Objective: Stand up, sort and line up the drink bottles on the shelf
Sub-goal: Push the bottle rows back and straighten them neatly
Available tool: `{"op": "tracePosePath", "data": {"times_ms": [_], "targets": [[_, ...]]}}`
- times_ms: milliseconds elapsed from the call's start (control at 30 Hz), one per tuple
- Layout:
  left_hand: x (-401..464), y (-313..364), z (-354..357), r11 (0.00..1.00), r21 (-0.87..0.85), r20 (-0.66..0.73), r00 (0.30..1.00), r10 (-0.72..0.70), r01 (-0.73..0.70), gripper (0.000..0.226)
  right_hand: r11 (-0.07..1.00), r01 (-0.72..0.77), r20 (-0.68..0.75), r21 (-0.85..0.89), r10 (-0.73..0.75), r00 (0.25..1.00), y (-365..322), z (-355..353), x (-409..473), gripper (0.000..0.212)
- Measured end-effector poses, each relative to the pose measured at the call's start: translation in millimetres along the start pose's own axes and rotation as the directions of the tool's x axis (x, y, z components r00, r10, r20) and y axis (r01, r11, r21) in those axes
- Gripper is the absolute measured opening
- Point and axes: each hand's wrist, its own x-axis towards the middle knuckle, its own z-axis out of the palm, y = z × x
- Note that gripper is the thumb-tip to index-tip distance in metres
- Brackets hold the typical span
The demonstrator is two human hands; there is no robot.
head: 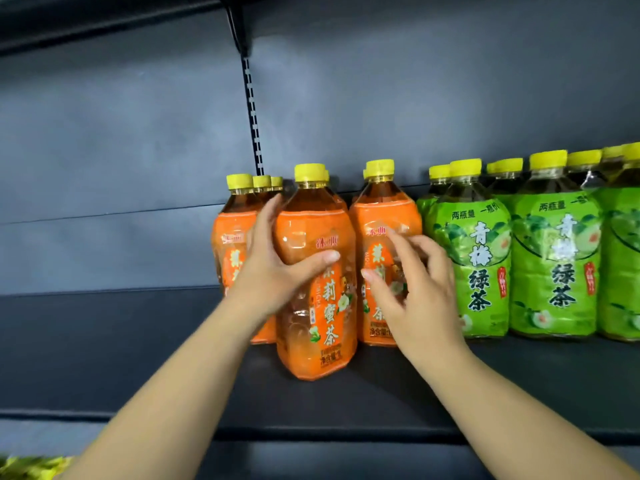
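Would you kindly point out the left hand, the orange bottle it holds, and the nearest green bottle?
left hand [273, 271]: head view, back of the hand.
orange bottle [320, 337]: head view, lower label.
green bottle [479, 271]: head view, front label.

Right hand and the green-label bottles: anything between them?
No. In the head view the right hand overlaps an orange-label bottle, which stands directly against the green-label bottles.
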Motion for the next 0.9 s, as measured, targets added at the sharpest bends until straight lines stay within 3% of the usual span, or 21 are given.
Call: {"op": "tracePosePath", "data": {"times_ms": [67, 100, 233, 300, 367, 400, 467, 600, 700, 767, 833, 900], "targets": [[-12.1, -7.3, 8.2, 0.997, -0.065, -0.179, 0.983, -0.046, 0.035, 0.092, 0.984, -0.064, 0.147, 0.164, 0.040, 0.988, -4.0, -0.7, -3.0, 0.057], [-15.5, -8.2, 8.2, 0.992, -0.115, -0.203, 0.977, -0.068, 0.045, 0.088, 0.975, -0.096, 0.230, 0.201, 0.049, 0.972, -4.2, -0.3, -4.9, 0.059], [-17.0, -12.5, 2.6, 0.954, -0.282, -0.013, 0.994, -0.111, 0.103, 0.091, 0.990, -0.093, 0.424, 0.105, 0.041, 0.905, -8.9, 0.5, -8.6, 0.079], [-23.6, -10.5, 6.1, 0.984, -0.174, -0.018, 0.998, -0.052, 0.048, 0.084, 0.993, -0.096, 0.463, 0.066, 0.055, 0.885, -14.0, 1.2, -11.0, 0.084], [-33.5, -16.2, 7.6, 0.990, 0.131, -0.101, 0.992, 0.070, -0.056, 0.080, 0.988, -0.136, 0.487, 0.073, 0.083, 0.869, -18.2, 1.7, -13.8, 0.082], [-39.6, -21.3, 6.9, 0.948, 0.310, -0.119, 0.987, 0.112, -0.071, 0.084, 0.984, -0.161, 0.501, 0.080, 0.100, 0.860, -19.7, 2.4, -15.7, 0.078], [-49.9, -29.8, 2.8, 0.836, 0.547, -0.163, 0.985, 0.050, 0.048, 0.101, 0.967, -0.248, 0.507, 0.060, 0.185, 0.842, -18.0, 6.0, -18.1, 0.066], [-46.6, -36.3, -0.9, 0.757, 0.613, -0.277, 0.959, -0.062, 0.226, 0.122, 0.881, -0.472, 0.510, -0.027, 0.418, 0.752, -16.7, 10.7, -14.5, 0.054], [-32.7, -37.9, -0.4, 0.802, 0.512, -0.245, 0.947, -0.206, 0.307, 0.124, 0.832, -0.546, 0.573, -0.097, 0.495, 0.653, -13.8, 15.3, -13.4, 0.051], [-27.9, -41.1, 0.8, 0.838, 0.456, -0.216, 0.950, -0.223, 0.301, 0.126, 0.859, -0.483, 0.537, -0.167, 0.490, 0.686, -9.4, 16.3, -12.0, 0.050], [-26.7, -44.6, -1.7, 0.859, 0.428, -0.241, 0.952, -0.191, 0.280, 0.128, 0.901, -0.384, 0.396, -0.203, 0.434, 0.809, -4.0, 11.0, -9.3, 0.048], [-24.5, -46.9, -7.3, 0.880, 0.402, -0.300, 0.944, -0.135, 0.253, 0.128, 0.940, -0.319, 0.182, -0.124, 0.337, 0.924, -4.0, -1.5, -4.7, 0.032]]}}
